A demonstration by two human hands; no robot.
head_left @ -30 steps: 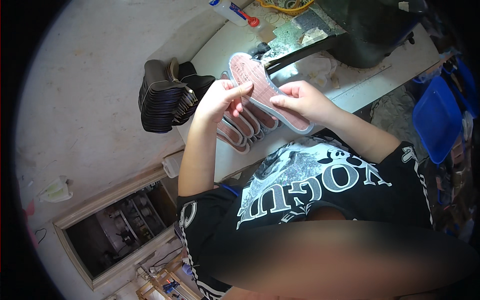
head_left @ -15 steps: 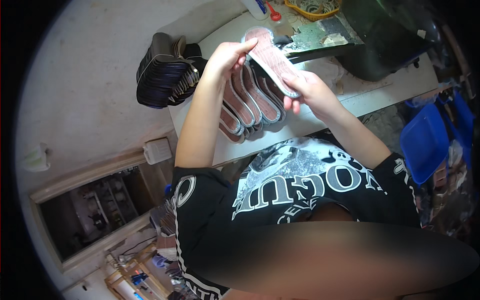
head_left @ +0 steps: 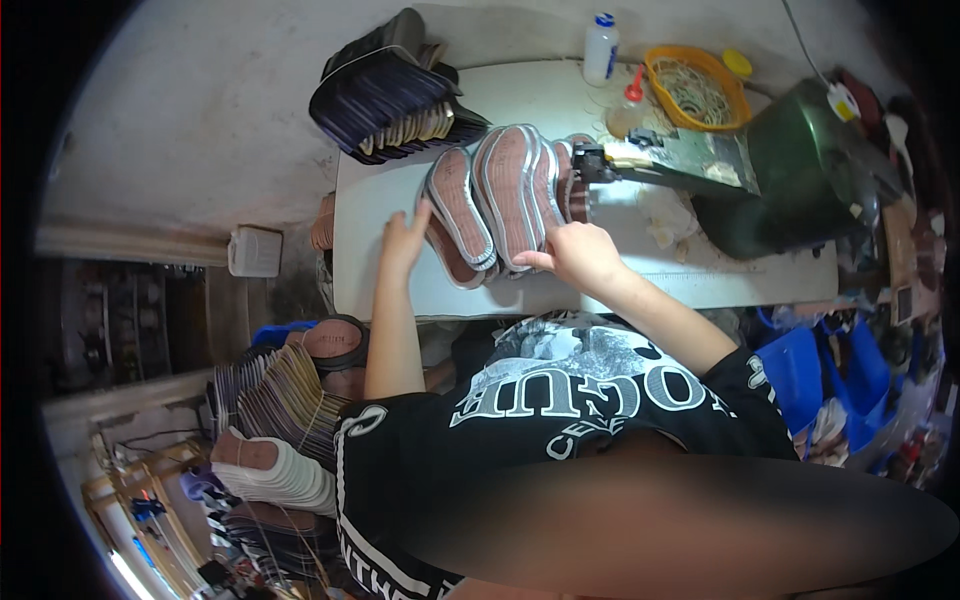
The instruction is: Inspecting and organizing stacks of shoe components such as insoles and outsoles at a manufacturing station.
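Pink-brown shoe soles with silvery edges (head_left: 512,190) lie overlapping in a row on the white table. My left hand (head_left: 404,242) rests at the left side of the row, fingers apart, its thumb by the edge of the leftmost sole (head_left: 462,205). At the near end of the middle soles is my right hand (head_left: 585,262). Its thumb lies across the end of a sole and its other fingers curl at the side, partly hidden, closed on the sole's edge.
A tied stack of dark soles (head_left: 385,95) stands at the back left. Right of the row are a green machine (head_left: 790,170) with an arm, a red-tipped bottle (head_left: 628,112), a white bottle (head_left: 601,50) and an orange basket (head_left: 735,117). More sole stacks (head_left: 275,470) sit lower left.
The single sole held up in both hands is down among the row. My hands have lowered and parted, the left one letting go. The view has shifted, showing more of the table.
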